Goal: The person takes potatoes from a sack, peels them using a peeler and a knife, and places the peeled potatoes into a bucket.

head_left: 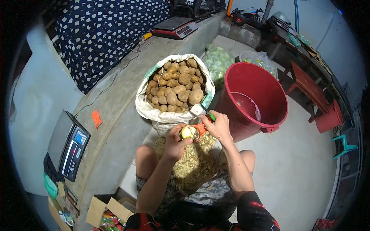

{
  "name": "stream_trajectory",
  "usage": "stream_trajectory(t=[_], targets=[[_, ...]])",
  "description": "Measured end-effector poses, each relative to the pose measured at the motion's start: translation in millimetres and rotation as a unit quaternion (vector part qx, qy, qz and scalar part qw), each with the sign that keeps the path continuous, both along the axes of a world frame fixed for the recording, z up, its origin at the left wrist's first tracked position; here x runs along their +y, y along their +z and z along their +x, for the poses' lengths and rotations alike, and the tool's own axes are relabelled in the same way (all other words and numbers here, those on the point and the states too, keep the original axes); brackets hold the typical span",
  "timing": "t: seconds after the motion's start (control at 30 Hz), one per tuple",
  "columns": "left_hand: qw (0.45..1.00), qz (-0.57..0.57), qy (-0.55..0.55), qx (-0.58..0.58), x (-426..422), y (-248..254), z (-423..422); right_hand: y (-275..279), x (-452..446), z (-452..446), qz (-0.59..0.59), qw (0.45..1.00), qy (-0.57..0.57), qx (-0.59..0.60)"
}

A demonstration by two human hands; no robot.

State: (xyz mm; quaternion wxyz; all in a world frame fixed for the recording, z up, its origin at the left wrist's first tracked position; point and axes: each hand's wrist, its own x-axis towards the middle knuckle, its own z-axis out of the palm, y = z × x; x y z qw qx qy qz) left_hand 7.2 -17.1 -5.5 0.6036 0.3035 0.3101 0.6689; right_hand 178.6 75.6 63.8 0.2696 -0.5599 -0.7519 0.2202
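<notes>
My left hand (176,143) is wrapped round a partly peeled potato (188,132), whose pale yellow flesh shows. My right hand (218,126) grips an orange peeler (201,130), its blade end against the potato. A green and dark handle (211,116) also shows at the fingers of my right hand; whether it is a separate tool I cannot tell. Just beyond both hands stands a white sack (145,109) with its rim rolled down, full of unpeeled potatoes (178,89). Below my hands, between the legs, lies a heap of peelings (194,163).
A large red bin (252,94) stands right of the sack, with a bag of green vegetables (217,63) behind. On the left ledge are a digital scale (71,150), an orange object (96,119) and a red scale (176,29). A cardboard box (96,211) sits lower left.
</notes>
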Motion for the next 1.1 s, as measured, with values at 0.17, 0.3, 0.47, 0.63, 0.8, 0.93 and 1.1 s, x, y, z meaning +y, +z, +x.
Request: stream_trajectory(t=[0.17,0.3,0.47,0.63,0.8,0.93,1.1], targets=[[1.0,0.007,-0.005,-0.03,-1,-1,-1,-5,0,-4,0.102,0.985,-0.024,0.136],[0.999,0.021,-0.001,-0.024,0,-1,1,-3,4,-3,0.105,0.982,-0.016,0.153],[0.998,0.056,-0.011,-0.022,-2,-1,1,-3,7,-2,0.092,0.979,0.0,0.182],[0.998,0.06,-0.014,-0.022,-3,4,3,4,2,-2,0.057,0.985,0.008,0.162],[0.994,0.054,-0.086,-0.046,-9,6,-3,5,11,5,0.054,0.986,-0.011,0.155],[0.996,0.01,-0.072,0.052,-10,9,-10,-13,37,18,-0.017,0.969,-0.05,0.24],[0.991,0.047,-0.096,-0.086,-9,15,0,18,-3,-1,0.136,0.977,0.033,0.162]])
